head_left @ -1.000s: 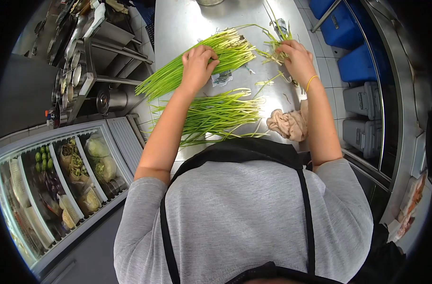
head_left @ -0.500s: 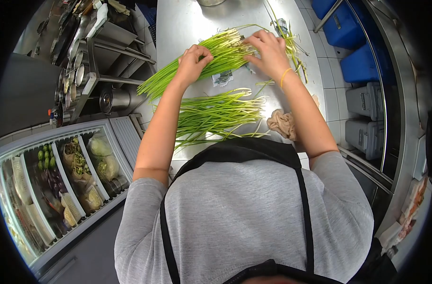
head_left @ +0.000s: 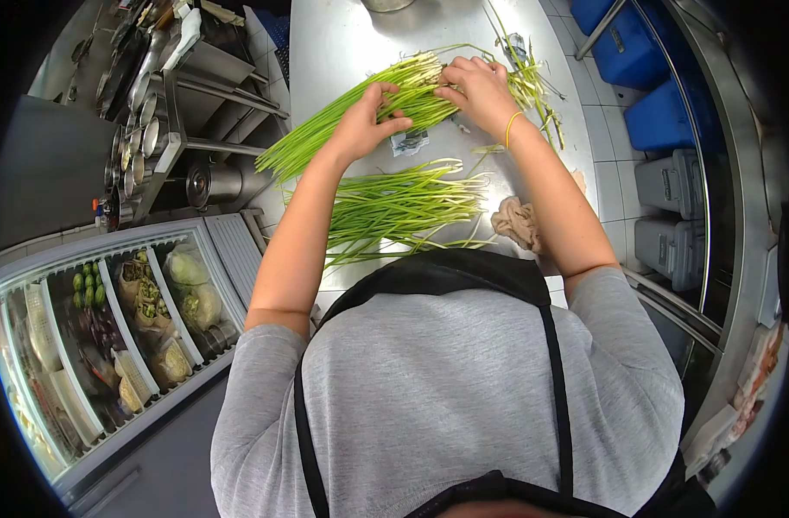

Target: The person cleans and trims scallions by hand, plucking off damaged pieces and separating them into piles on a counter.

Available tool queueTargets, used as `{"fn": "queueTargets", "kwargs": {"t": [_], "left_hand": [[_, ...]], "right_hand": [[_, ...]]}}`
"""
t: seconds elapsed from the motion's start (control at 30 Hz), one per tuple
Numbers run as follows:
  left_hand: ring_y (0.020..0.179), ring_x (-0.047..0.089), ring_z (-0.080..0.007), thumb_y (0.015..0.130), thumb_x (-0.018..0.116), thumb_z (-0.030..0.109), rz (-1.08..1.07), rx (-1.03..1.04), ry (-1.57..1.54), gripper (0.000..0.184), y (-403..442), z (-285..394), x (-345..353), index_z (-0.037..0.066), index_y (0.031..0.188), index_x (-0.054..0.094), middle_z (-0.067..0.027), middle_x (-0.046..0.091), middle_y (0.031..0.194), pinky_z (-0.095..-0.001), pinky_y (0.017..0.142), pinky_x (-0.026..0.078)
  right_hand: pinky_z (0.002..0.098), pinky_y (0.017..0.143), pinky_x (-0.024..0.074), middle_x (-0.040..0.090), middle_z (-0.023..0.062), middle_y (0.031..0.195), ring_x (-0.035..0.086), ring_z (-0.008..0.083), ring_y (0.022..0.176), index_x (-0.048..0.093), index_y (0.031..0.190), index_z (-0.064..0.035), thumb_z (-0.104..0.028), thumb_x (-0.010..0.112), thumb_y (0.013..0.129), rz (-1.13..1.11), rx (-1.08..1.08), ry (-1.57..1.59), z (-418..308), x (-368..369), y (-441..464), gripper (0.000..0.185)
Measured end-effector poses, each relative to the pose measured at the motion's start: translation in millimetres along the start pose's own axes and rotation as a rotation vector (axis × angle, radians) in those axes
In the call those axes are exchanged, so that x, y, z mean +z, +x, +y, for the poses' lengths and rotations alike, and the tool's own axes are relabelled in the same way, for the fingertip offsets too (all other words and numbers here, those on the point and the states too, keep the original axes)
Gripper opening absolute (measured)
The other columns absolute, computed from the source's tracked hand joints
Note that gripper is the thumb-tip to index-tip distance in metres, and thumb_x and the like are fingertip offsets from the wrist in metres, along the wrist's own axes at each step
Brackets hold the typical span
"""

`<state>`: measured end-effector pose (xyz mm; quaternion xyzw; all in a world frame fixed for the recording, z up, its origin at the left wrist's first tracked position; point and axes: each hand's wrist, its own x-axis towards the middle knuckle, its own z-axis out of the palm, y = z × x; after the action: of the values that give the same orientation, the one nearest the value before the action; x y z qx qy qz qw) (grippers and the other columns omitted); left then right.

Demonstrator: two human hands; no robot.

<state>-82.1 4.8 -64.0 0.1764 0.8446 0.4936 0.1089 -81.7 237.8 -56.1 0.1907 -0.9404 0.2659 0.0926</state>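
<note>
A long bundle of green stalks (head_left: 316, 136) with pale root ends lies slantwise on the steel table (head_left: 334, 34). My left hand (head_left: 370, 125) rests over its middle, thumb and fingers spread apart. At the pale end is my right hand (head_left: 479, 91), its fingers curled at the stalks; what they pinch is too small to make out. Nearer my body lies a second, looser bundle of green stalks (head_left: 403, 207). Loose trimmings (head_left: 532, 91) are scattered right of my right hand. A crumpled tan cloth (head_left: 515, 224) sits beside my right forearm.
A metal pot (head_left: 386, 4) stands at the table's far edge. On the left are a rack with pans (head_left: 148, 134), a lidded pot (head_left: 211, 184) and a glass-topped chiller (head_left: 109, 337) of vegetables. Blue bins (head_left: 662, 116) and grey bins (head_left: 671, 186) line the right.
My right hand has moved left from the trimmings to the bundle's pale end. My left hand has shifted slightly right along the bundle, and its fingers have spread.
</note>
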Motion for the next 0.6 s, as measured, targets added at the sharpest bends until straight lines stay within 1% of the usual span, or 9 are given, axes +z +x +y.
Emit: {"fn": "queueTargets", "kwargs": {"t": [0.03,0.1,0.13,0.17,0.23,0.33,0.4,0.53,0.6], "left_hand": [[0.082,0.057,-0.0149,0.087,0.065,0.024,0.000,0.000,0.000,0.029,0.5,-1.3,-0.7,0.003,0.108,0.059,-0.0061,0.064,0.091,-0.0303,0.074,0.046],[0.080,0.052,-0.0083,0.092,0.060,0.018,-0.038,-0.115,0.159,0.025,1.0,-1.9,-4.3,0.001,0.110,0.057,-0.0018,0.062,0.092,-0.0225,0.072,0.042],[0.080,0.052,-0.0083,0.092,0.060,0.018,-0.038,-0.118,0.160,0.025,1.0,-1.1,-6.3,0.001,0.110,0.057,-0.0018,0.062,0.092,-0.0225,0.072,0.042],[0.078,0.052,-0.0079,0.092,0.060,0.017,-0.047,-0.162,0.090,0.025,1.7,-0.2,-8.4,0.000,0.110,0.057,-0.0015,0.062,0.090,-0.0227,0.071,0.043],[0.075,0.052,-0.0075,0.093,0.059,0.017,-0.052,-0.207,0.019,0.025,3.8,-2.9,-10.6,0.000,0.110,0.057,-0.0012,0.062,0.088,-0.0230,0.069,0.043],[0.069,0.054,-0.0098,0.091,0.059,0.017,0.025,-0.178,0.026,0.025,2.8,-10.7,-10.9,0.001,0.110,0.058,-0.0034,0.064,0.083,-0.0255,0.064,0.044],[0.069,0.054,-0.0103,0.093,0.056,0.018,0.062,-0.149,-0.051,0.025,3.0,-12.5,-8.2,0.000,0.110,0.056,-0.0042,0.063,0.081,-0.0263,0.064,0.045],[0.070,0.055,-0.0120,0.094,0.054,0.020,0.120,-0.192,-0.001,0.024,-1.1,-10.5,-5.5,0.000,0.108,0.054,-0.0054,0.063,0.081,-0.0278,0.065,0.046],[0.075,0.054,-0.0094,0.097,0.051,0.018,0.102,-0.170,0.001,0.019,-4.4,-7.2,-1.6,0.001,0.106,0.051,-0.0027,0.059,0.081,-0.0230,0.067,0.043]], "right_hand": [[0.0485,0.095,0.0301,0.057,-0.0002,0.093,0.053,0.0212,0.099,0.067,0.090,-0.0144,-0.030,0.064,0.083,0.000,0.000,0.000,2.0,0.9,1.2,0.018],[0.0479,0.094,0.0307,0.057,-0.0003,0.093,0.053,0.0212,0.100,0.066,0.089,-0.0144,-0.029,0.066,0.082,0.015,0.008,-0.012,6.3,4.1,1.7,0.016],[0.0479,0.094,0.0307,0.057,-0.0003,0.093,0.053,0.0212,0.100,0.066,0.089,-0.0144,-0.029,0.066,0.082,0.014,0.008,-0.010,6.9,7.3,-0.1,0.016],[0.0458,0.093,0.0307,0.057,-0.0010,0.094,0.052,0.0205,0.099,0.065,0.090,-0.0145,-0.027,0.066,0.082,0.148,0.007,0.039,7.8,11.1,-1.8,0.015],[0.0437,0.093,0.0307,0.057,-0.0017,0.095,0.052,0.0199,0.099,0.064,0.091,-0.0146,-0.025,0.067,0.082,0.281,0.003,0.087,2.0,2.2,-2.2,0.015],[0.0417,0.090,0.0318,0.057,-0.0020,0.094,0.052,0.0191,0.099,0.063,0.089,-0.0151,-0.022,0.069,0.079,0.252,-0.006,0.145,-3.4,-9.0,-8.0,0.014],[0.0394,0.087,0.0326,0.056,-0.0020,0.092,0.052,0.0183,0.098,0.062,0.087,-0.0153,-0.020,0.070,0.077,-0.131,-0.184,-0.008,-2.5,-1.2,-14.3,0.014],[0.0380,0.086,0.0328,0.056,-0.0016,0.089,0.052,0.0181,0.096,0.062,0.085,-0.0150,-0.019,0.069,0.076,-0.115,-0.171,-0.051,-5.1,13.5,-20.0,0.012],[0.0370,0.086,0.0328,0.056,-0.0012,0.088,0.052,0.0183,0.095,0.062,0.084,-0.0146,-0.019,0.068,0.077,-0.128,-0.163,-0.055,-4.4,11.1,-20.1,0.010]]}}
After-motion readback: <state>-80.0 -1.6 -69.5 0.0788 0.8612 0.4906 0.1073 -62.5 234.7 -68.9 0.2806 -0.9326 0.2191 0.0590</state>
